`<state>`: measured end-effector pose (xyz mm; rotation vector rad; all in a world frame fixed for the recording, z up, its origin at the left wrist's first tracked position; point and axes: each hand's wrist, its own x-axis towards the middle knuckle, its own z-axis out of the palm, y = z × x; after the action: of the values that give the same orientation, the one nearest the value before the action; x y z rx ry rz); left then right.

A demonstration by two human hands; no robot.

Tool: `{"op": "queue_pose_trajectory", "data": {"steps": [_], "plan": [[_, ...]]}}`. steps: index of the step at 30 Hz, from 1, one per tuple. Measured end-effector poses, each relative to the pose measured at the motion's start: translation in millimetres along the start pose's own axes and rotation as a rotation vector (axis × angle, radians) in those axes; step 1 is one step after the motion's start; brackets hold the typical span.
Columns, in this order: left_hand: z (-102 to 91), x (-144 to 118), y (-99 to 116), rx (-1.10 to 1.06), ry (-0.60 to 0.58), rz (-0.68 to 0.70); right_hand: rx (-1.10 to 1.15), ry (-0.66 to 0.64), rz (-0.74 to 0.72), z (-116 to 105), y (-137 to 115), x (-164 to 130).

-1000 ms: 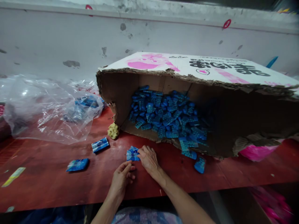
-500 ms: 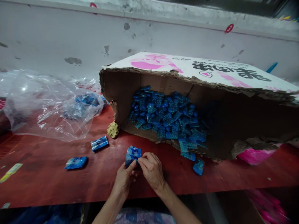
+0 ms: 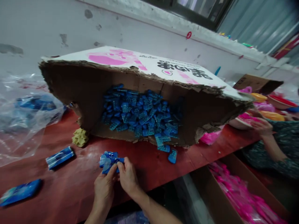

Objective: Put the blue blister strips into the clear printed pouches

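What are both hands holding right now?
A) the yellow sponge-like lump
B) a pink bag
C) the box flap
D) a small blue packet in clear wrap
D: the left hand and right hand both pinch the blue packet just above the red table.

Torn corrugated cardboard box (image 3: 77, 90) is showing rough, matt edges. Blue packet (image 3: 109, 161) is appearing glossy plastic. Red tabletop (image 3: 58, 189) is looking worn, faintly shiny.

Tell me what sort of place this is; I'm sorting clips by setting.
Probably a small packing workshop: a torn carton spilling blue packets onto a red workbench, and a co-worker's hand nearby.
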<state>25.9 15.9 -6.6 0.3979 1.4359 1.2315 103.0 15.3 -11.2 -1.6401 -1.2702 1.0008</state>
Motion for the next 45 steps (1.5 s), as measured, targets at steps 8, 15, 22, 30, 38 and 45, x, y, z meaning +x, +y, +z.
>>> {"op": "queue_pose_trajectory", "data": {"steps": [8, 15, 22, 30, 38, 45], "plan": [[12.0, -9.4, -7.2, -0.066, -0.056, -0.172, -0.436, 0.102, -0.159, -10.9, 12.8, -7.8], [2.5, -12.0, 6.6, 0.022, -0.293, -0.337, -0.453, 0.006, -0.17, -48.4, 2.0, -12.0], [-2.5, -11.2, 6.3, 0.024, -0.233, -0.31, -0.994, 0.504, -0.01, -139.2, 24.9, -5.6], [-13.6, -12.3, 7.1, -0.083, -0.256, -0.304, -0.966, 0.503, 0.173, -162.5, 72.0, -9.2], [-19.9, -11.9, 2.2, -0.14, -0.25, -0.34, 0.342, 0.222, 0.175, -125.0, 39.8, -30.4], [-23.3, -13.3, 2.7, -0.154, -0.312, -0.265, 0.509, -0.204, 0.176, -79.9, 2.0, -42.0]]}}
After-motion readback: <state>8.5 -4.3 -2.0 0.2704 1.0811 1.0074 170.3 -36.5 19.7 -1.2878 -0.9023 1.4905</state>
